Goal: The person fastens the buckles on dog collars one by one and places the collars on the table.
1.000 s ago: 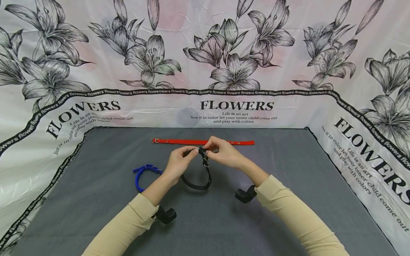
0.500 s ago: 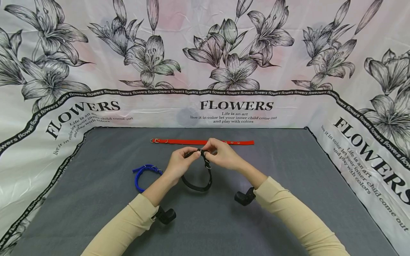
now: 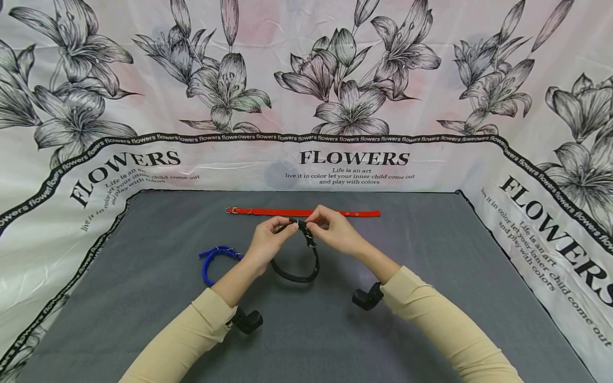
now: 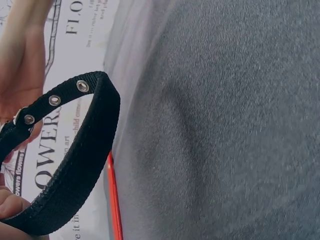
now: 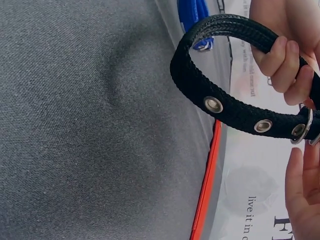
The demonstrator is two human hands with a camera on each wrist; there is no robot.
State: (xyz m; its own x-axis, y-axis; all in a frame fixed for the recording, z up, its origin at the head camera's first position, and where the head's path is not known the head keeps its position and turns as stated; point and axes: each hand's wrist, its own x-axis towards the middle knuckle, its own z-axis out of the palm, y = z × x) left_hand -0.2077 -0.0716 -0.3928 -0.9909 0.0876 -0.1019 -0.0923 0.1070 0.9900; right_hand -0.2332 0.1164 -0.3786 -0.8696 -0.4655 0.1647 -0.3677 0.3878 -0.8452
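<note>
1. Currently, the black collar [image 4: 92, 152] is held up as a loop above the middle of the surface [image 3: 306, 340], between the two hands.
2. It is pinched by the fingers of both: the left hand [image 3: 266, 242] on one side, the right hand [image 3: 337, 233] beside the ring [image 5: 310, 120]. Whether a prong is seated cannot be told.
3. For a neat result, the band is best kept flat and untwisted near the ring, with a light pinch from the left and small moves from the right; the eyelets [image 5: 213, 104] should be kept in line.
4. On the grey surface, the red strap [image 3: 278, 211] is laid straight beyond the hands, partly hidden by the right one. The blue loop [image 3: 206, 268] is partly covered by the left forearm.
5. Behind, the room is closed off by a backdrop [image 3: 306, 114] printed with lilies and "FLOWERS".
</note>
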